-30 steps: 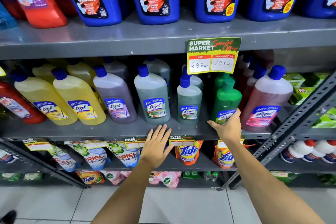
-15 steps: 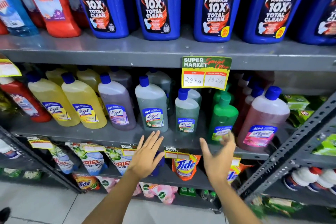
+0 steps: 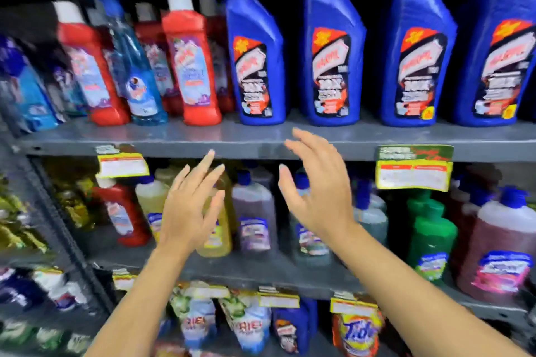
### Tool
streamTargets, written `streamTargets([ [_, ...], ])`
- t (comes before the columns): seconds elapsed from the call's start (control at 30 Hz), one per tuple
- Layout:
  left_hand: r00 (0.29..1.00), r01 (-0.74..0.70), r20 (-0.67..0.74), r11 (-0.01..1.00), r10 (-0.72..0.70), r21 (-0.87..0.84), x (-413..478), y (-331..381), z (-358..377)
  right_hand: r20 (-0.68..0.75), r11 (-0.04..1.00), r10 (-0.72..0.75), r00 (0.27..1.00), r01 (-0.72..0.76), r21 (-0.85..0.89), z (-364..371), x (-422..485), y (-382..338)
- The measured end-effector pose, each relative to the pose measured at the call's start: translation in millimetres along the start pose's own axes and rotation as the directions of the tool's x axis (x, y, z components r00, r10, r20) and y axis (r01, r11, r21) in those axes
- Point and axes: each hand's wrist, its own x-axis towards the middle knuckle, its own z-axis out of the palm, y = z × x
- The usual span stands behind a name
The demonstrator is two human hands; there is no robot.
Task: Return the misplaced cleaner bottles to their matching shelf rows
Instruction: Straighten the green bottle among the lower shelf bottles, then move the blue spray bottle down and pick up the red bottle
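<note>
Left hand (image 3: 188,211), right hand (image 3: 319,194): fingers spread, empty, touching nothing.

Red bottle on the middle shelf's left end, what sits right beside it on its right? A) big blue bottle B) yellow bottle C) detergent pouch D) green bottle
B: the red bottle stands at the left end of the middle shelf, and the next one to its right is a yellow bottle; the left hand, empty and open, is in front of the yellow row.
</note>
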Motion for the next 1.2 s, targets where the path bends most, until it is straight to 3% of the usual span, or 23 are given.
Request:
streamTargets([
  [0.17,0.998,-0.061,-0.02,0.993,0.063,0.099,11.5,-101.4,-73.8,-0.06,1.0,0.029,0.998,-0.028,0.008,87.5,56.5,-54.7],
  [0.37,0.996,-0.019,0.091,0.981,0.001,0.194,1.7,-201.0,-137.4,0.214,0.982,0.186,0.959,-0.172,-0.083,183.5,97.6,-115.8],
  [0.57,0.986,-0.011,0.162,0.965,-0.033,0.26,9.0,-273.8,-146.2,0.462,0.95,0.302,0.834,-0.223,-0.218,241.9,115.6,-134.4],
  [0.67,0.988,0.01,0.149,0.973,-0.046,0.232,14.0,-289.6,-134.3,0.446,0.94,0.331,0.832,-0.247,-0.236,260.6,132.0,-139.4],
  [0.9,0.995,0.013,-0.104,0.976,0.01,0.218,11.4,-303.9,-104.8,0.293,0.93,0.316,0.903,-0.232,-0.287,299.2,169.2,-145.2],
  [1.0,0.992,-0.024,-0.111,0.972,0.051,0.233,11.6,-309.2,-104.2,0.219,0.913,0.383,0.897,-0.332,-0.237,313.6,181.2,-141.9],
  [1.07,0.991,-0.035,-0.116,0.97,0.065,0.241,12.1,-311.9,-104.1,0.222,0.871,0.492,0.842,-0.472,-0.137,321.6,188.2,-135.5],
  [1.2,0.986,-0.042,-0.147,0.973,0.076,0.227,13.2,-313.5,-101.7,0.408,0.705,0.649,0.643,-0.709,-0.005,331.0,192.3,-117.2],
])
